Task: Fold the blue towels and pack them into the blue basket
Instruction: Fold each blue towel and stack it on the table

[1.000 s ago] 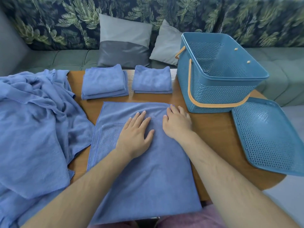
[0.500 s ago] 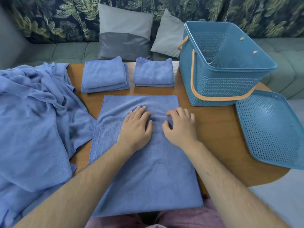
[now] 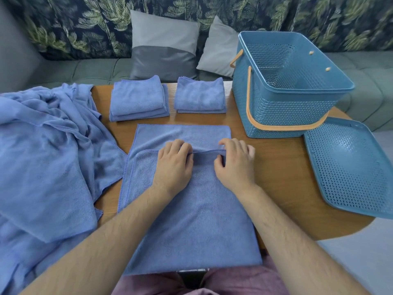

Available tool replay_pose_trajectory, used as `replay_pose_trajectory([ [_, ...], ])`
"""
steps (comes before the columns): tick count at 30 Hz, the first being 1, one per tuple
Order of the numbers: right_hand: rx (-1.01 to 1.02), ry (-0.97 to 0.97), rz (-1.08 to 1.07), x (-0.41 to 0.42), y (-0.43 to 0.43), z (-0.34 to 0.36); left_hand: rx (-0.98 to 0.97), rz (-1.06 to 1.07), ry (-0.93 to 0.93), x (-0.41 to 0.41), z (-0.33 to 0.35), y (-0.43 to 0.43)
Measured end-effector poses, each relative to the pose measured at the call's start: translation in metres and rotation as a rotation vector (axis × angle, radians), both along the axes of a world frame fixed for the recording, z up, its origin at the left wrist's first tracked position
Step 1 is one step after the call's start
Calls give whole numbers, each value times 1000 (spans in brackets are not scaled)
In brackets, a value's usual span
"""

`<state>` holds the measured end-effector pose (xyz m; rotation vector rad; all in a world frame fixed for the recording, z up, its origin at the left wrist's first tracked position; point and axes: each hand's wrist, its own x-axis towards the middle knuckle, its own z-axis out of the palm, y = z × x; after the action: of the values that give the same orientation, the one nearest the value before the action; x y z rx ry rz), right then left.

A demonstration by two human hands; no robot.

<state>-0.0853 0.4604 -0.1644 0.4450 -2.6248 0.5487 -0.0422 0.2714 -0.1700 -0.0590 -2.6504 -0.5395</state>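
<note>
Flattened palms of a second ago are now curled: left grip (image 3: 173, 165) and right grip (image 3: 235, 165) each pinch the blue towel (image 3: 191, 220) by its upper layer's edge, probably to draw the next fold. Item: half-folded, smooth, lying mid-way across the counter (image 3: 276, 177), near the empty blue basket (image 3: 287, 107).

Looks like a home, a living-room corner. Has a green tufted sofa (image 3: 80, 70) running behind a rounded wooden tabletop (image 3: 282, 177), with a two-tone grey pillow (image 3: 163, 43) and a pale grey pillow (image 3: 219, 50) leaning on a backrest in dark palm-leaf fabric (image 3: 70, 24). Holds household laundry: folded blue towels (image 3: 138, 99), a loose heap (image 3: 49, 156), a perforated blue basket (image 3: 287, 111) beside its lid (image 3: 350, 167).
</note>
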Motion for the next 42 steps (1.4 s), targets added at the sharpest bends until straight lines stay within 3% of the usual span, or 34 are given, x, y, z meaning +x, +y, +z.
replay_pose_trajectory([
  [4, -26, 49, 98, -3, 6, 3, 5, 18, -27, 0, 2, 1],
  [8, -233, -169, 327, -19, 14, 23, 17, 24, -137, -6, 5, -3],
  [11, -234, -335, 313, -33, 19, 32, -56, 17, -225, -12, 13, -22],
  [16, -172, -409, 288, -41, 28, 28, -85, 114, -311, -3, 25, -85],
  [22, -137, -411, 247, -41, 32, 31, 100, 4, -302, 23, 31, -111],
  [27, 0, -357, 264, -38, 34, 41, 220, 108, -407, 27, 45, -109],
  [30, -33, -337, 320, -46, 27, 42, 304, 121, -401, 14, 54, -113],
  [35, -31, -373, 243, -62, 20, 37, 266, 187, -467, -2, 52, -117],
  [42, 52, -389, 129, -81, 5, 33, 257, 355, -388, -13, 34, -124],
])
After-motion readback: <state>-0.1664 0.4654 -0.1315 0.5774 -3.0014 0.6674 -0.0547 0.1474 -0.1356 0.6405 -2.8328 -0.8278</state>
